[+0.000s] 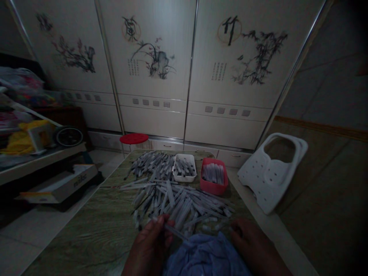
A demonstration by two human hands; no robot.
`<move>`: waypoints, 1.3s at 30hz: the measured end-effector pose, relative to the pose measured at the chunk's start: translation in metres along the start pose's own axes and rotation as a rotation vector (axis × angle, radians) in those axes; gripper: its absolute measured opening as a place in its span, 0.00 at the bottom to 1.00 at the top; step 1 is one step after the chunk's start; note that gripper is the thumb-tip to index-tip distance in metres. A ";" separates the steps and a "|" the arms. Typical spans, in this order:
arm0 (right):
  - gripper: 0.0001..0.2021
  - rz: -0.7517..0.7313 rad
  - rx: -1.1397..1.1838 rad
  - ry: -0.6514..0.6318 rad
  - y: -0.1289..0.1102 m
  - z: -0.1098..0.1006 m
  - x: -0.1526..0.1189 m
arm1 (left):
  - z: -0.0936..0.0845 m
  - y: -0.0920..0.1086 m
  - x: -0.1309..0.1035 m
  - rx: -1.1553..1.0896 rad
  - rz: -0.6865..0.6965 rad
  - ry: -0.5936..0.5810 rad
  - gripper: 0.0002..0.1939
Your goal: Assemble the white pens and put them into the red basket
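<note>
**At the table's near edge: one thin tube pinched, heap beyond**

At the near edge of the green-grey wood-grain table (94,230), the left hand (149,245) pinches one thin translucent plastic tube (175,231) between thumb and fingertips; the tube runs out toward 4 o'clock from the grip. The right hand (253,241) rests at 3 o'clock of it, fingers loosely curled on the table edge, holding nothing that I can make out. Light is poor.

- Crumpled blue cloth (204,257) lies between the two hands, at 6 o'clock of the tube.
- Loose heap of grey-white slender tubes (178,199) spreads at 12 o'clock, just beyond the fingers.
- White rectangular plastic tray (184,177) and red rectangular plastic tray (214,187) farther back, at 12 to 1 o'clock, both filled with similar pieces.
- Red round stool (133,138) past the far table edge; white perforated plastic seat (270,172) leaning at 2 o'clock.

Handling, as a judgement: the tube looks very light, smooth and rather stiff, likely to roll or slip. A fingertip pinch near mid-length should steady it; hard squeezing could bend or crack it.
</note>
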State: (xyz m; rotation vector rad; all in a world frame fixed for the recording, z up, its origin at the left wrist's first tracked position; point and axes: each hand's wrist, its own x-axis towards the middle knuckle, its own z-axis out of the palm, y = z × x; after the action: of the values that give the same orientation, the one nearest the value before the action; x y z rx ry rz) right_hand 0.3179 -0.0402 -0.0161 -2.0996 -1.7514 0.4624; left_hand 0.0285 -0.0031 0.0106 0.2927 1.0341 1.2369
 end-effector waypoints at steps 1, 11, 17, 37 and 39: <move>0.11 -0.003 0.055 0.002 -0.003 -0.001 0.000 | 0.000 0.000 0.000 -0.005 0.000 0.004 0.07; 0.24 0.236 1.116 -0.200 -0.043 0.005 -0.004 | 0.000 0.000 -0.001 -0.020 -0.008 0.026 0.03; 0.19 0.282 1.306 -0.201 -0.065 0.008 -0.008 | -0.005 -0.004 0.004 0.001 -0.020 -0.017 0.06; 0.25 0.212 1.359 -0.345 -0.090 0.044 -0.014 | -0.008 -0.001 0.005 -0.072 0.003 -0.019 0.07; 0.25 0.213 1.338 -0.352 -0.092 0.044 -0.014 | -0.008 -0.002 0.005 -0.067 -0.001 -0.022 0.08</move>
State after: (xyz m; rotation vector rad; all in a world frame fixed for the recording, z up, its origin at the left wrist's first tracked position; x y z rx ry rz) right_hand 0.2155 -0.0365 -0.0105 -1.1963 -0.8064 1.5752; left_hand 0.0231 -0.0020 0.0026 0.2536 0.9719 1.2626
